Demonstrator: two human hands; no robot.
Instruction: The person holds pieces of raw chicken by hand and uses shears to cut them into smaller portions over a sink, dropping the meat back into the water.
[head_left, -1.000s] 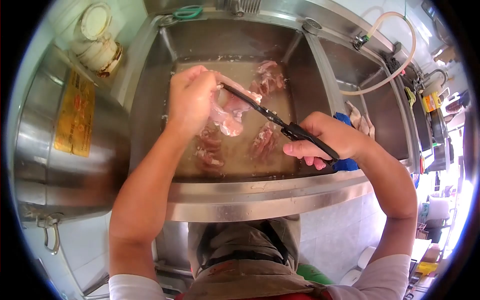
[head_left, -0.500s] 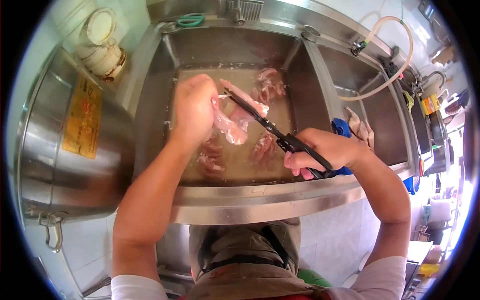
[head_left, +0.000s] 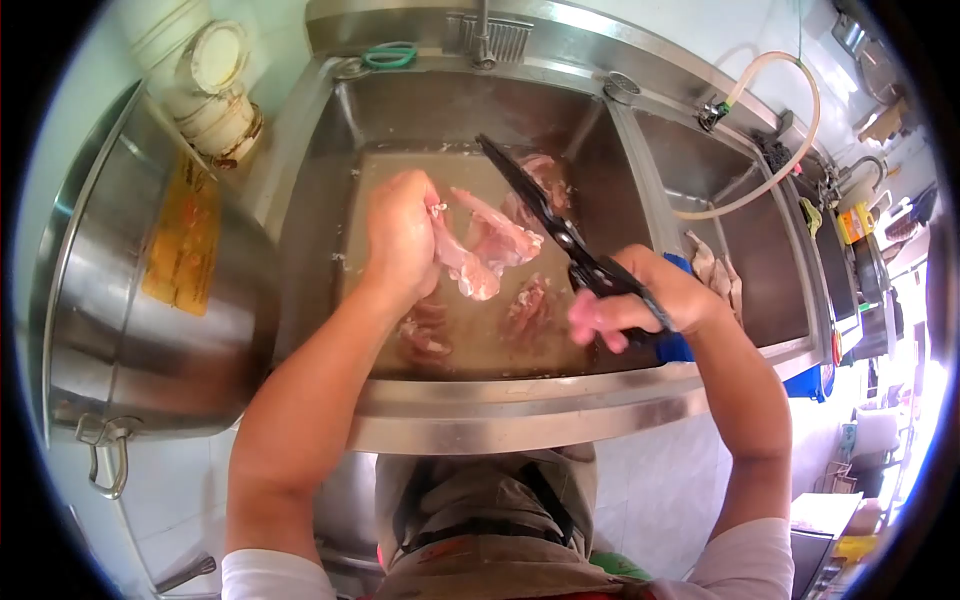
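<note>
My left hand is closed on a piece of raw poultry, pale pink with whitish fat, held above the water. In my right hand is a pair of black scissors. Their blades point up and to the left, just right of the held meat and apart from it. Below lies the steel sink, with cloudy water in it. Raw meat pieces sit in that water, one more near the front left and others at the back right.
A large steel pot stands left of the sink. Teal-handled scissors lie on the back ledge. A second basin on the right holds pale pieces, with a hose curving over it. A blue item is beside my right hand.
The scissors have moved away from the meat, up and to the right. My left hand still holds the meat and has shifted slightly right and down.
</note>
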